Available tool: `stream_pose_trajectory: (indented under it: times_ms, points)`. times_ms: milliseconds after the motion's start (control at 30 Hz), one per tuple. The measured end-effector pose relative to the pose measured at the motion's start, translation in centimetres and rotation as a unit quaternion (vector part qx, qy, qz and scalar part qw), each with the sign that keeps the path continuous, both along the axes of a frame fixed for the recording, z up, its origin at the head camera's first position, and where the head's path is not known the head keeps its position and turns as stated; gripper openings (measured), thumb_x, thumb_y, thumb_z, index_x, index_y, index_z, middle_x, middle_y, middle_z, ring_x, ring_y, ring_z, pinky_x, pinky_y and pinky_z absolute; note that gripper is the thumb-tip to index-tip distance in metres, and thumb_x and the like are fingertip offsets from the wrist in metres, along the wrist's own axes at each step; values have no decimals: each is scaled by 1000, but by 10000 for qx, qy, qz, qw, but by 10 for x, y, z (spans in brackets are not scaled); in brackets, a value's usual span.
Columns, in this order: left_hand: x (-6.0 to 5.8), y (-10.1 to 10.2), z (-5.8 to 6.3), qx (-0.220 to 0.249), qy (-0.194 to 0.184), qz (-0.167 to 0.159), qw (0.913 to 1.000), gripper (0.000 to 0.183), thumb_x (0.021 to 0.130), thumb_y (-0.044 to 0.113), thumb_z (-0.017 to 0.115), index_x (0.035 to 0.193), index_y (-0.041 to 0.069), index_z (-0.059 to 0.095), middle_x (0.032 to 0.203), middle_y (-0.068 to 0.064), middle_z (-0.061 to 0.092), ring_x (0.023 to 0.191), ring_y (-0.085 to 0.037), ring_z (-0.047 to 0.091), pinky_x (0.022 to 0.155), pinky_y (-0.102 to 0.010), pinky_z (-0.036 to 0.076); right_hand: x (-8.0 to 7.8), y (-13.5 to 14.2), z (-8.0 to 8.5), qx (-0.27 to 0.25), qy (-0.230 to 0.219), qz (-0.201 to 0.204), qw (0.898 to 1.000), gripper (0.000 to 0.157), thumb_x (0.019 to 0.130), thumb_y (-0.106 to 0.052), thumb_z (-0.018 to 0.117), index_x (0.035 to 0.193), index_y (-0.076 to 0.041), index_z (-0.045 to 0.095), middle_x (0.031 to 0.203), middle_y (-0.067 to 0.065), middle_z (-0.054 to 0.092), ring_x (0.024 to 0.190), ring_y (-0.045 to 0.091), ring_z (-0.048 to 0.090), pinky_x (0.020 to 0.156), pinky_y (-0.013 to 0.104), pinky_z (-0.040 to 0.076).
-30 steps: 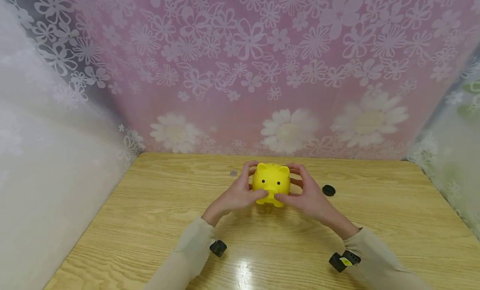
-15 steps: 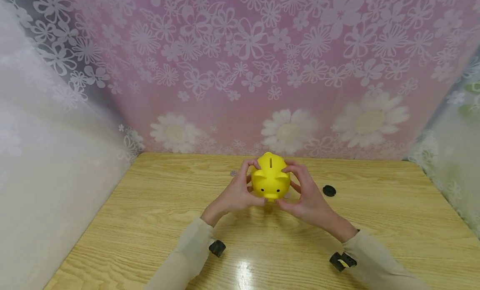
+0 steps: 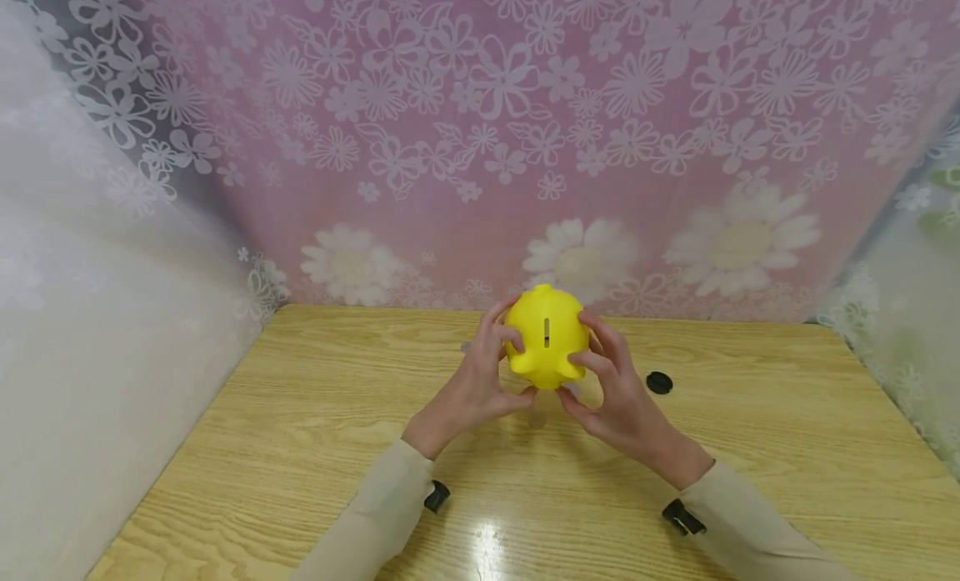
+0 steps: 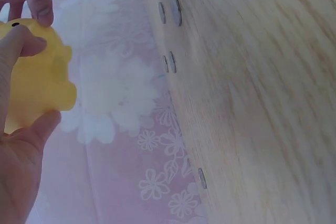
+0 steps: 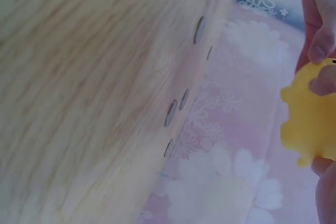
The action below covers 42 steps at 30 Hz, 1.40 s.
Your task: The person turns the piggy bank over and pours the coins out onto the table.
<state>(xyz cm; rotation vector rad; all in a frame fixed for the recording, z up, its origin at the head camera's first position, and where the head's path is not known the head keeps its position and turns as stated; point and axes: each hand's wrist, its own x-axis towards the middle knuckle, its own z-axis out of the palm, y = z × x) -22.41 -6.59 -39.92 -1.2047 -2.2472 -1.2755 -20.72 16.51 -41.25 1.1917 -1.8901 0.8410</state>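
Observation:
A yellow piggy bank (image 3: 547, 318) is held up off the table, tilted so its coin slot faces the head camera. My left hand (image 3: 476, 377) grips its left side, fingers curled by one ear and thumb under the snout. On the opposite side my right hand (image 3: 626, 398) holds it the same way. In the left wrist view, the piggy bank (image 4: 44, 80) hangs apart from the tabletop between both hands. Several coins lie below, among them a larger coin (image 4: 177, 10) and a lone coin (image 4: 202, 178). The right wrist view also shows a coin (image 5: 170, 113) on the wood.
A round black cap (image 3: 659, 383) lies on the wooden table (image 3: 750, 448), right of my right hand. One coin (image 3: 466, 347) is partly hidden by my left hand. Pink flowered cloth (image 3: 450, 189) hangs behind the table's back edge.
Both hands have lifted the piggy bank and tipped it forward. Its face was toward me one second ago; now its top and slot are. Coins beneath it have come into view.

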Motion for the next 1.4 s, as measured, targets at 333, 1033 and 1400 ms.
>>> stream_pose_trajectory:
  times_ms: [333, 1033, 1400]
  points:
    - [1, 0, 0, -270, 1238, 310, 9915, 60, 78, -2, 81, 110, 11, 32, 164, -24, 15, 149, -40, 37, 112, -41, 49, 1, -1, 1, 229, 951, -427, 9943, 26, 105, -19, 57, 116, 3, 49, 143, 39, 34, 154, 37, 32, 120, 35, 35]
    - [1, -1, -6, -195, 571, 173, 9980, 61, 77, 1, 82, 115, 8, 34, 168, -20, 15, 151, -38, 34, 106, -45, 54, 1, 4, 0, 486, 565, -584, 9955, 39, 103, -29, 58, 123, 4, 51, 146, 39, 39, 131, 45, 52, 117, 26, 38]
    - [5, -8, -10, -139, -1333, 42, 9910, 76, 80, 11, 81, 136, 16, 31, 168, -2, 24, 140, -32, 52, 97, -44, 59, 3, 8, 0, 598, -383, -770, 9945, 69, 98, -47, 54, 143, 5, 48, 151, 30, 44, 132, 42, 52, 119, 12, 28]
